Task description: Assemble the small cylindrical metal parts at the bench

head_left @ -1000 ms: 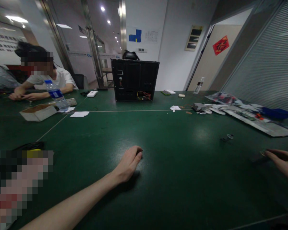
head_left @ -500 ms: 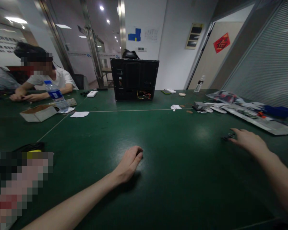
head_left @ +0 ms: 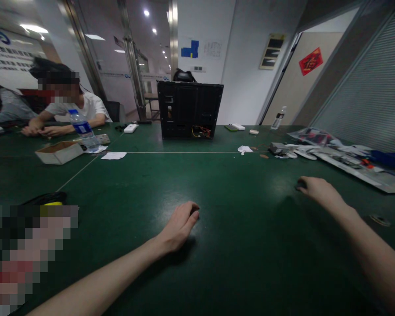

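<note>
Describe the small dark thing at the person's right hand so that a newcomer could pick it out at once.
Start with the big green table and find the right hand, whose forearm comes in from the right. The small dark thing shows at the hand's left end. Unlike the round-looking piece lying farther right, it is in the hand's grip.

2 bare hands (head_left: pixel 180 225), 2 bare forearms (head_left: pixel 118 271)

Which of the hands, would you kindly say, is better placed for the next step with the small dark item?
Probably the right hand: it appears to grip the small dark item, over the right side of the green table. The left hand is well to the left, apart from it.
</note>
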Tool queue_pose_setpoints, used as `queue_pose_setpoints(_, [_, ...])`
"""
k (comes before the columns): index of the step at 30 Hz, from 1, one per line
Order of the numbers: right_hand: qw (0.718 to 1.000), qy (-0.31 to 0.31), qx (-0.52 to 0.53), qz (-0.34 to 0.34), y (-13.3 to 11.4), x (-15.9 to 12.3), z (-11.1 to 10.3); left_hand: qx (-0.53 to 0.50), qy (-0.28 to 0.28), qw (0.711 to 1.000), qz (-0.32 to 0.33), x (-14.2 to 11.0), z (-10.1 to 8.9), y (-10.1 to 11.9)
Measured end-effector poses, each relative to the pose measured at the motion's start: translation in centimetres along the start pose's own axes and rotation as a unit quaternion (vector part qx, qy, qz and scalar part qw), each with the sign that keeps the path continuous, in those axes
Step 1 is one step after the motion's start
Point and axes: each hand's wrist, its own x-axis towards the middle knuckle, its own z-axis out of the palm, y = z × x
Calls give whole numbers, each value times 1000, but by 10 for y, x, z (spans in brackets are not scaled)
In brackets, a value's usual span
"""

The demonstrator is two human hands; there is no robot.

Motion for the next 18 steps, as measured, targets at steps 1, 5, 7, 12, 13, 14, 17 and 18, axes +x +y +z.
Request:
queue_pose_setpoints(1, [1000,-20,6,-22,-14,0,-2,1,-3,1000,0,0,0,0])
queue_pose_setpoints(5, [981,-77,92,-154,-97,-15,-21,4,-7,1000,-1,0,-1,0])
queue_pose_setpoints(7, [954,-96,175,-225,-146,-32,-36,0,-6,1000,-4,1,-1,1])
queue_pose_setpoints(12, [883,-137,286,-345,-236,-81,-58,-29,8,1000,-3,2,2,2])
queue_pose_setpoints(13, [869,-151,303,-361,-247,-88,-57,-35,15,999,0,2,2,2])
queue_pose_setpoints(14, [856,-161,317,-375,-255,-95,-54,-41,22,999,3,3,3,2])
queue_pose_setpoints(17, [825,-174,351,-406,-269,-109,-40,-56,33,998,21,2,4,0])
queue_pose_setpoints(18, [820,-171,362,-409,-271,-112,-35,-60,33,997,26,2,4,-1])
